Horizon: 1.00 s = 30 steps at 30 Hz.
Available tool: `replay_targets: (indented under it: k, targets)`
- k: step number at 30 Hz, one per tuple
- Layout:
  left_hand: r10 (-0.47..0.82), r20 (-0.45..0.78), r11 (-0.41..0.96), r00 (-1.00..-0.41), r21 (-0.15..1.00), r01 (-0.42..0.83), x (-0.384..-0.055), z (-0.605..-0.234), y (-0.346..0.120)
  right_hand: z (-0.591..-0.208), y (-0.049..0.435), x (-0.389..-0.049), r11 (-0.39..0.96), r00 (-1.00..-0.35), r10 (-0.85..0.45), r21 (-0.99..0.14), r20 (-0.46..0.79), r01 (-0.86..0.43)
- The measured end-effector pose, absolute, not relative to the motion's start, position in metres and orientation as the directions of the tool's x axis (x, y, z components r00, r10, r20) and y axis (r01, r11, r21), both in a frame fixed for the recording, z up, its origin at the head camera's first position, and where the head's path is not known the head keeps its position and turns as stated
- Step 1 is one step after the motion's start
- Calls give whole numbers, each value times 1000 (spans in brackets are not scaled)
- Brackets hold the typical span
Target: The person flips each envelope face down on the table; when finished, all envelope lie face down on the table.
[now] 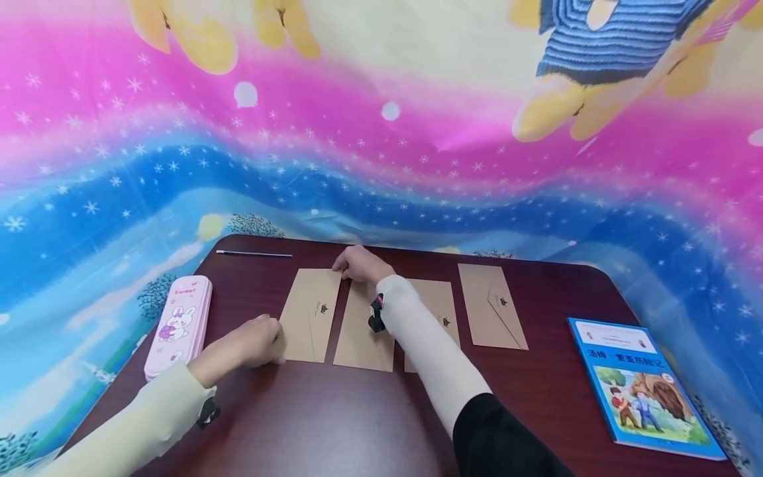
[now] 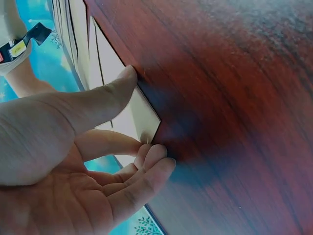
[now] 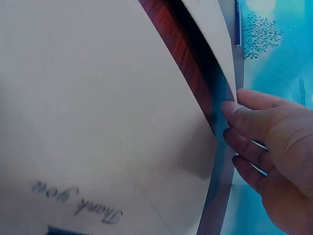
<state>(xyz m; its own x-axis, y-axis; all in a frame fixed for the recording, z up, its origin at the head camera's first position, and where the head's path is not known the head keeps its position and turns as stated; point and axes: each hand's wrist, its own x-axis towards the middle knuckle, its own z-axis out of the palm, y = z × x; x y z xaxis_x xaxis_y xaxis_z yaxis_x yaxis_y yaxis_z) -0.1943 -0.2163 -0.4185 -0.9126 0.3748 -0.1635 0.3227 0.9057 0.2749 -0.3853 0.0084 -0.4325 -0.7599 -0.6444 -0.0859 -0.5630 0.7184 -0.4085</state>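
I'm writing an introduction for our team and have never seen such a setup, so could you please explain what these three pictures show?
There is no machine here, only a person's bare left hand and right hand. The wide picture comes from a camera worn on the head; the two close ones come from cameras on each wrist. On the dark red-brown, wood-grained table lie four flat brown paper envelopes, a pink rabbit-printed case, a thin pencil-like stick and a blue-covered book. The right hand pinches the leftmost envelope at its far right corner; the left hand holds its near left corner.
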Motion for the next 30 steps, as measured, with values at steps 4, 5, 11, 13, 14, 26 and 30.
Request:
replay_targets:
  k: [4, 5, 11, 13, 14, 26, 30]
  targets:
    - [341, -175, 920, -924, 266, 289, -191, -418, -217, -429, 9, -386, 691, -739, -671, -414, -63, -592]
    - [333, -175, 922, -927, 265, 282, -191, -418, -217, -427, 8, -386, 683, -732, -679, -414, -56, -601]
    - [346, -135, 914, -928, 272, 301, -185, -420, -219, -419, 7, -386, 650, -702, -712, -404, -27, -644]
    - [368, -119, 905, -922, 272, 326, -183, -420, -221, -415, 7, -386, 638, -695, -719, -408, -13, -653]
    - [381, -111, 899, -918, 275, 339, -182, -420, -221, -414, 7, -386, 633, -690, -723, -406, -8, -659]
    - [455, 11, 849, -891, 296, 437, -177, -418, -221, -391, 15, -386, 589, -665, -745, -420, 49, -691]
    - [421, 47, 846, -906, 341, 411, -174, -413, -215, -385, 16, -387, 577, -655, -753, -413, 66, -705]
